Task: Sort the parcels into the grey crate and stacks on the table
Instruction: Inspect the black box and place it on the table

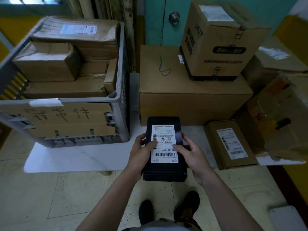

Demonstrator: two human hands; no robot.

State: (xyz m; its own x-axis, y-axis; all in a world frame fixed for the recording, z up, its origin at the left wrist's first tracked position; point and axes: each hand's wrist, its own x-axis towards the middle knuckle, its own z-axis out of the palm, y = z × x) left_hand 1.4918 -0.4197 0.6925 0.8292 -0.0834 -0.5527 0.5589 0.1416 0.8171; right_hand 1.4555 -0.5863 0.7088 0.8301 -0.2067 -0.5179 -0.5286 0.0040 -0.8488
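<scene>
Lengthwise, the black parcel (164, 147) runs away from the person, its white label (164, 143) facing up and its far end over the near edge of the white tabletop (83, 157). It sits between both grips: the left hand (141, 154) clasps its left side, thumb on the label, and the right hand (191, 155) clasps its right side. The grey crate (120, 90) of cardboard boxes stands on the tabletop to the left, and a flat brown parcel (230, 144) lies to the right.
</scene>
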